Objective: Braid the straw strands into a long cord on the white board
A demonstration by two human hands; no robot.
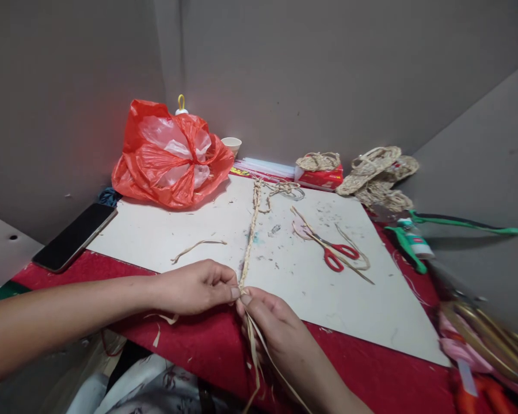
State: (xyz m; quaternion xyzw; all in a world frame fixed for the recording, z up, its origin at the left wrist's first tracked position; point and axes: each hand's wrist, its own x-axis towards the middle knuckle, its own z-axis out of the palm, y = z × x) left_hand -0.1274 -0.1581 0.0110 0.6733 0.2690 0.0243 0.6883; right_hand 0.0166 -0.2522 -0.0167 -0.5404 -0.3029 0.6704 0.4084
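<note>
A pale straw braid [250, 238] runs from the far side of the white board toward me, its near end between my two hands. My left hand [202, 286] pinches the braid from the left. Close beside it, my right hand [271, 319] is closed on the same end, thumb and fingers pressed together. Loose straw strands [254, 351] hang down from the pinch over the table's front edge. Red-handled scissors [333, 251] lie on the board to the right, among loose straw pieces. The fingertips partly hide where the strands cross.
The white board [133, 230] rests on a red cloth [349, 351]. A tied red plastic bag [172, 161] and a phone [75, 237] are at the left. Woven straw slippers [375, 172], green-handled pliers [408, 247] and gold-coloured shears [487, 339] lie at the right. Grey walls surround the table.
</note>
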